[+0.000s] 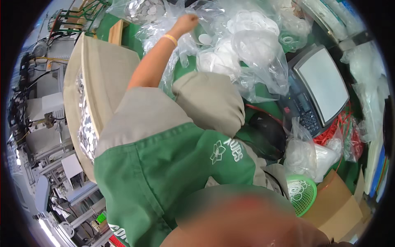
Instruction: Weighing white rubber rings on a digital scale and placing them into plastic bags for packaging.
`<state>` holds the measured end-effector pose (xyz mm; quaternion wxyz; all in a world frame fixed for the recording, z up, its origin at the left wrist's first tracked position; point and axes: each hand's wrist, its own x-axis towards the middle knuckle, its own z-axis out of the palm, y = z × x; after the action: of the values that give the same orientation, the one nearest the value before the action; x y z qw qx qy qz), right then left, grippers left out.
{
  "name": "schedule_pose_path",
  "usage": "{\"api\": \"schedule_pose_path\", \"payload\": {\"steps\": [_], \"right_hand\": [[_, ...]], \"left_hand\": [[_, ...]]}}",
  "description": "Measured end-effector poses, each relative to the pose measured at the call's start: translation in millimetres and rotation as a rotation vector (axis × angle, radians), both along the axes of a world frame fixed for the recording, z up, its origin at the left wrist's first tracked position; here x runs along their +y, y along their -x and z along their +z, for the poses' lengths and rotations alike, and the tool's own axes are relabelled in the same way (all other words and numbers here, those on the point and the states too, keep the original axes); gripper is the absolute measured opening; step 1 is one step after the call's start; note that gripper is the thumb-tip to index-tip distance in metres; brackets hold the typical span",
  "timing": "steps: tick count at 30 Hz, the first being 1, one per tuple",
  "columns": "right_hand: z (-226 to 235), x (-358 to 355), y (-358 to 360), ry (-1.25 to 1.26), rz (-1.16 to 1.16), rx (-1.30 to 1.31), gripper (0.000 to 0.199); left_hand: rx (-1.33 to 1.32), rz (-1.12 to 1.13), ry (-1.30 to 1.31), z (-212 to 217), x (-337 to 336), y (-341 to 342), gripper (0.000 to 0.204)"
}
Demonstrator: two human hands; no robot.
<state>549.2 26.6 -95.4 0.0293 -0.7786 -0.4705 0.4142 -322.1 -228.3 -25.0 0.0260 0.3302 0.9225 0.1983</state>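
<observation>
My left arm, with a yellow wristband, reaches far forward from a beige sleeve and green vest. My left hand (187,21) is closed in a fist on the edge of a clear plastic bag (205,16) in a heap of such bags. A small white disc (204,38) lies just to the right of the hand. Several bags of white rings and discs (251,24) fill the green tabletop around it. My right arm shows only as a bent beige sleeve (210,103); its hand is hidden.
A grey weighing scale (323,84) with a keypad stands at the right. Beside it are red bands (335,127) and a black object (267,136). A green basket of white rings (303,193) and a cardboard box (341,206) sit lower right. A beige tub of silvery discs (86,123) and machinery are at the left.
</observation>
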Motion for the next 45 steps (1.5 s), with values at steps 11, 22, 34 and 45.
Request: {"api": "schedule_pose_path", "payload": {"steps": [11,22,34,45], "right_hand": [[110,2,29,0.085,0.168,-0.295,0.049],[194,132,98,-0.405,0.476,-0.184,0.034],[205,-23,559,-0.357,1.078,0.755,0.015],[209,-16,545,-0.638,1.050,0.732,0.008]], "left_hand": [[-0.238,0.075,0.434,-169,10,41,0.034],[-0.311,0.268,0.419,-135,26,35,0.037],[-1.081,-0.428,-0.598,105,64,-120,0.023],[-0.453,-0.716,-0.449,128,132,-172,0.014]]}}
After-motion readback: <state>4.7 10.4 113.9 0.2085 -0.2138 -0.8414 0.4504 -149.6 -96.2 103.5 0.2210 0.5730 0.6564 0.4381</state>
